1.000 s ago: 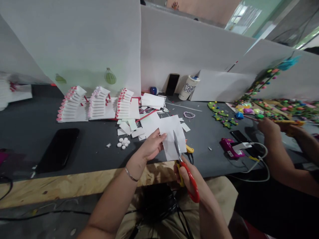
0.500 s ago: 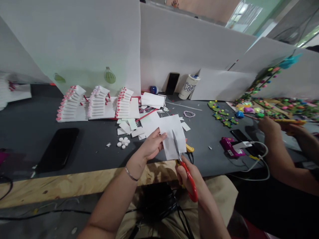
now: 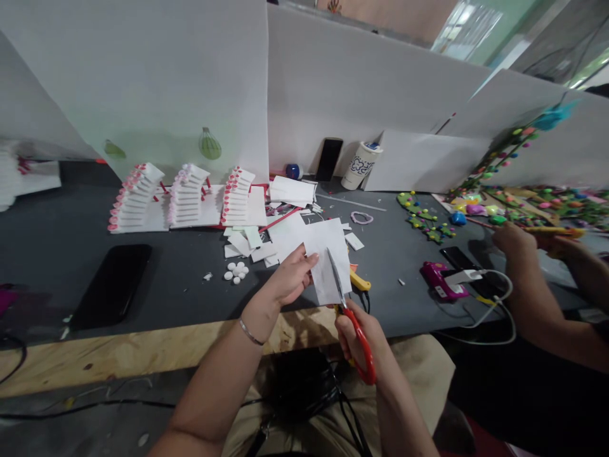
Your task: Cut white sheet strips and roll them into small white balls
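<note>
My left hand pinches the left edge of a sheet of white paper held above the table's front edge. In my right hand is a pair of scissors with red and yellow handles. Their metal blades point away from me and lie over the right part of the paper, looking almost closed. Just behind the sheet lie white paper pieces. A yellow-handled tool rests to the right of the paper, partly covered by it. Small white discs are piled left of my left hand.
Three fans of white sticks with red and pink tips stand at the back left. A black phone lies at left; a white cup stands behind. At right, a co-worker's hands hover by colourful decorations and a purple power block.
The scissors and my right hand have shifted very slightly left. The right edge of the paper has drawn in, showing more of the yellow-handled tool. My left hand stays in place.
</note>
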Action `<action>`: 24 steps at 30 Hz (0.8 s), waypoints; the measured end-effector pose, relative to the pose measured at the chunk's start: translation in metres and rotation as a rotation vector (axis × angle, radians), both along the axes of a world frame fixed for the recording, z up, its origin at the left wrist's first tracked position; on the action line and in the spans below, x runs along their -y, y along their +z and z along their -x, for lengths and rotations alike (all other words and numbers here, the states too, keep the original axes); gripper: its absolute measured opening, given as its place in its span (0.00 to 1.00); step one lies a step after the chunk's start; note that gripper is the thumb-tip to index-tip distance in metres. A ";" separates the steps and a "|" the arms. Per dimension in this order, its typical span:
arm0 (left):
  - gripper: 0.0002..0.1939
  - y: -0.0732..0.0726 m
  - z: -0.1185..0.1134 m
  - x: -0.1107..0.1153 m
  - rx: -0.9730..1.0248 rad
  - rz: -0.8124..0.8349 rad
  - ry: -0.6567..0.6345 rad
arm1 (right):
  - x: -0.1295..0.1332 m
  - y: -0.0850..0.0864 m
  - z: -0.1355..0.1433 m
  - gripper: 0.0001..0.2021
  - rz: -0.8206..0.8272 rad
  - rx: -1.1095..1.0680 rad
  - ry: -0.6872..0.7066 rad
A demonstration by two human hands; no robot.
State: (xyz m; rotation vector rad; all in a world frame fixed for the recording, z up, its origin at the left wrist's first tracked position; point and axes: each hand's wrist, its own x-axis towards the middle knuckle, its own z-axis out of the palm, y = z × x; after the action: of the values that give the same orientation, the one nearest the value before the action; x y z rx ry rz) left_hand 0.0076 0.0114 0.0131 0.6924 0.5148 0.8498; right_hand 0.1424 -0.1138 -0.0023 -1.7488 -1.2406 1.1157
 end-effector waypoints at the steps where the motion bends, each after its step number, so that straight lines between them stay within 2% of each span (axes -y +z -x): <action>1: 0.20 0.000 0.000 0.000 0.005 0.002 0.000 | 0.000 0.001 0.000 0.25 0.002 0.007 0.000; 5: 0.20 0.000 -0.001 -0.002 0.025 0.010 0.007 | 0.001 -0.001 0.000 0.22 0.009 0.043 0.010; 12: 0.14 -0.006 -0.002 -0.005 0.010 0.072 0.008 | 0.005 -0.013 -0.006 0.16 -0.082 0.079 0.111; 16: 0.15 -0.007 -0.002 -0.003 -0.002 0.056 -0.030 | 0.005 -0.009 -0.009 0.14 -0.141 0.051 0.161; 21: 0.16 -0.004 -0.001 0.000 -0.004 0.015 -0.047 | 0.005 -0.005 -0.009 0.16 -0.133 -0.032 0.178; 24: 0.16 -0.003 -0.002 0.000 0.001 0.007 -0.049 | 0.002 -0.003 -0.008 0.17 -0.133 0.016 0.167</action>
State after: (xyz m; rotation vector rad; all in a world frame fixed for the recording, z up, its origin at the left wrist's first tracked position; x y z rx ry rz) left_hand 0.0094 0.0110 0.0098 0.6950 0.4975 0.8020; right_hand 0.1504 -0.1157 -0.0054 -1.5809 -1.4585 1.0883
